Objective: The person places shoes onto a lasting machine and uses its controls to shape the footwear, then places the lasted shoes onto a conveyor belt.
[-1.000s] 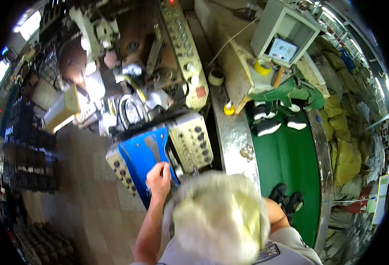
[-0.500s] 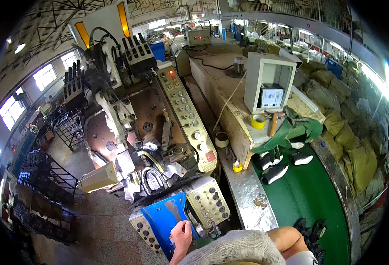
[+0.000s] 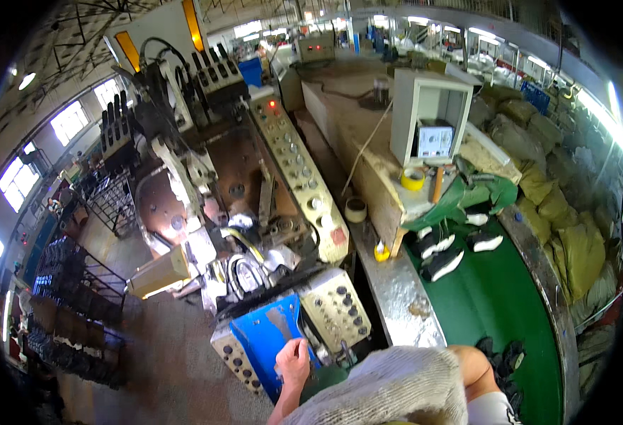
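My left hand (image 3: pixel 294 363) is bare and closed, fingers curled in, in front of the blue panel (image 3: pixel 263 338) on the machine's near side. Whether it holds anything small is hidden, and I cannot tell if it touches the panel. A thick grey knitted sleeve (image 3: pixel 410 382) covers my right forearm, which is bent across the lower edge; bare skin shows at the elbow. My right hand is not visible. Beside the blue panel stands a cream control box (image 3: pixel 334 308) with several black knobs.
The machine (image 3: pixel 237 191) has metal arms and a long button panel (image 3: pixel 299 173) with a red light. To the right, a bench carries an open grey metal box (image 3: pixel 432 117) and yellow tape (image 3: pixel 412 179). Several black shoes with white soles (image 3: pixel 442 264) lie on a green belt (image 3: pixel 499 312).
The whole view has shifted slightly. My left hand appears a little higher, still closed by the blue panel. The right forearm stays bent across the lower edge.
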A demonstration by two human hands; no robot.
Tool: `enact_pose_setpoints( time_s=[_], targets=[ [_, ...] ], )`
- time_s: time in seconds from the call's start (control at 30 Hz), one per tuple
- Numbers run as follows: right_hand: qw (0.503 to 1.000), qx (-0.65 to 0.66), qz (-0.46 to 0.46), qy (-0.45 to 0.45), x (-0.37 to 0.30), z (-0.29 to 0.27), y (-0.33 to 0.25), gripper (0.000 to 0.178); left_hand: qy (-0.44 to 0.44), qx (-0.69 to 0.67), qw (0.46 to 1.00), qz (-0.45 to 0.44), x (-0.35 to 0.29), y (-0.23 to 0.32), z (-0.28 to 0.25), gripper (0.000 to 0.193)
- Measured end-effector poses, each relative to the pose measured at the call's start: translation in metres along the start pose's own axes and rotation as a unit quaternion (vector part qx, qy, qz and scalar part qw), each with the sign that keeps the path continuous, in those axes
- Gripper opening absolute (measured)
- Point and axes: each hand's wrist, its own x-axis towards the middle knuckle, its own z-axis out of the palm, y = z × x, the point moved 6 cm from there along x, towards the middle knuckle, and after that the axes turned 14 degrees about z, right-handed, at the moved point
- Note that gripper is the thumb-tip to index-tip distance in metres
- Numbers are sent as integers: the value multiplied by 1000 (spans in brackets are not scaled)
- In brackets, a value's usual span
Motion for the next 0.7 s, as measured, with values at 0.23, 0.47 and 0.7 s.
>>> enact_pose_setpoints(
  time_s=[0.23,0.47,0.7],
  targets=[
    [993,-83,-87,12,21,-19,-13,80,1,20,998,-57,10,34,-3,12],
    [923,310,-72,215,-20,-59,64,76,24,-49,996,-67,-4,16,7,11],
    [750,565,-82,335,-85,-101,179,81,-7,10,996,-89,10,31,16,16]
  ],
)
